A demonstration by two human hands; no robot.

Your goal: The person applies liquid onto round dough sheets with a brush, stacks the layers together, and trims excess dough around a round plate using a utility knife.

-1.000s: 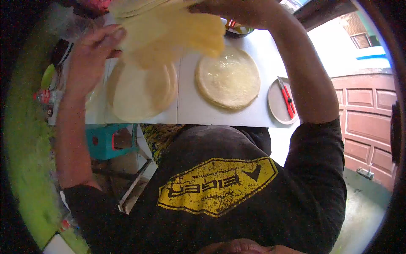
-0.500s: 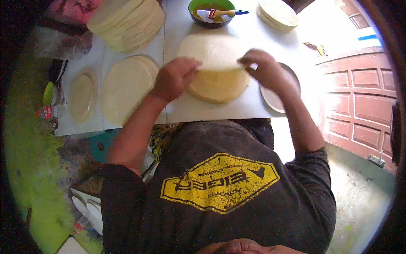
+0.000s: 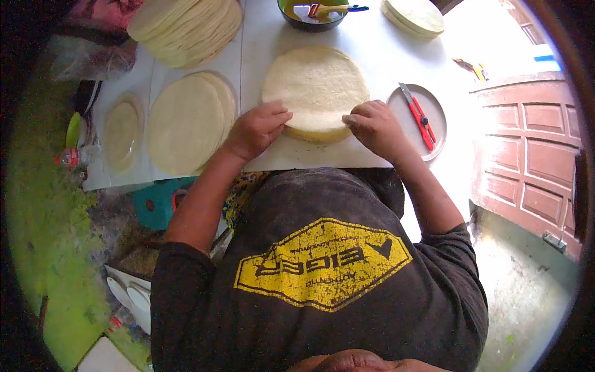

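Directly in front of me lies a stack of round flatbreads, pale and floury. Its top flatbread covers most of the stack, with the near edge slightly raised. My left hand pinches that edge on the left side. On the right side, my right hand grips the same edge between thumb and fingers. Just beyond my right hand, a red utility knife rests on a round grey plate.
A tall flatbread stack stands at back left, with a lower flatbread pile before it. A dark bowl holds liquid and a brush. More flatbreads sit at back right. The table's near edge borders my body.
Both hands have come down and nearer to me, bringing the top flatbread's near edge toward the front of the stack. My right forearm has uncovered the knife on the plate.
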